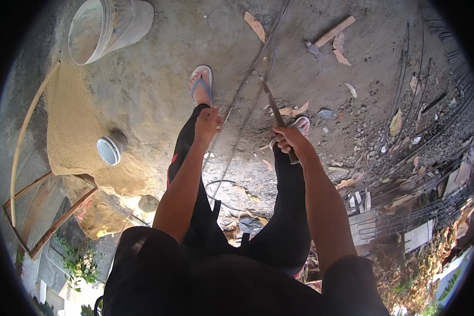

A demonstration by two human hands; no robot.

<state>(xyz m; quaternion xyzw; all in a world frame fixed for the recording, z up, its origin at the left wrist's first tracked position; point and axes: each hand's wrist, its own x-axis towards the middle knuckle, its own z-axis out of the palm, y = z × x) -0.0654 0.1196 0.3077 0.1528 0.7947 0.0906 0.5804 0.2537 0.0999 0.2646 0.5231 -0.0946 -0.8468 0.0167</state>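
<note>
My right hand (288,139) is closed round a long, narrow dark bar (270,96), which angles away from me with a pale, thin tip at its far end. My left hand (207,124) is held out to the left of it with fingers curled beside thin rods or cables (237,102); whether it grips one of them I cannot make out. These thin lines run lengthwise across the concrete ground (158,84) between my sandalled feet. A hammer (329,36) with a wooden handle lies beyond the bar's tip, among dry leaves.
At left stand a large pale bucket (121,26) and a small pail (117,147) by a sand pile (68,131), with a curved pale hose (22,137) and a wooden frame (55,226). At right lie dark metal rods (405,152), board scraps (418,234) and rubble.
</note>
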